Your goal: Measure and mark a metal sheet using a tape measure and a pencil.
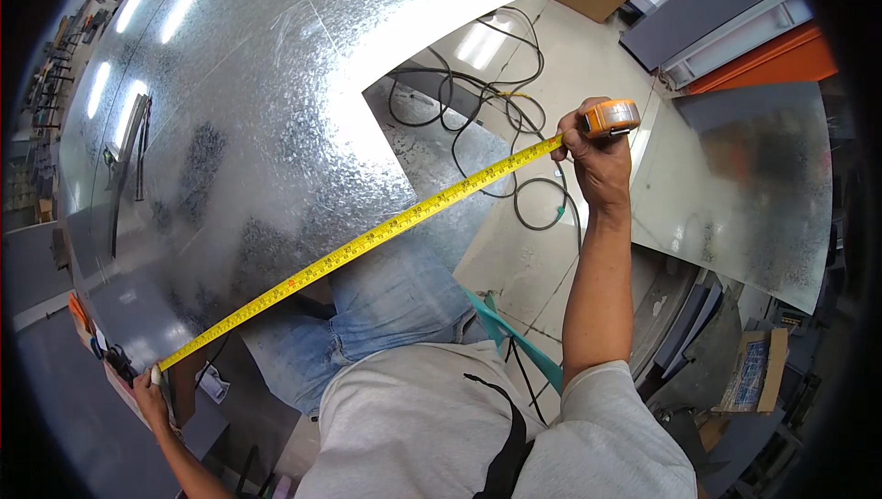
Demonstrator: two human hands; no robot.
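A yellow tape measure blade (367, 240) is drawn out straight, slanting from lower left to upper right. My right hand (602, 164) grips the orange and grey tape measure case (611, 119), its thumb and fingers at the blade's mouth. At the lower left, my left hand (152, 398) is closed on the blade's free end, by a corner of a large galvanized metal sheet (248, 131). The blade runs along the sheet's near edge, then continues past its corner, over open space, to my right hand.
Dark looped cables (459, 99) lie on the tiled floor beyond the blade. Another metal sheet (744, 196) stands at the right, near grey and orange panels (767, 62). Long dark strips (138, 145) rest on the large sheet. A cardboard box (753, 370) sits at lower right.
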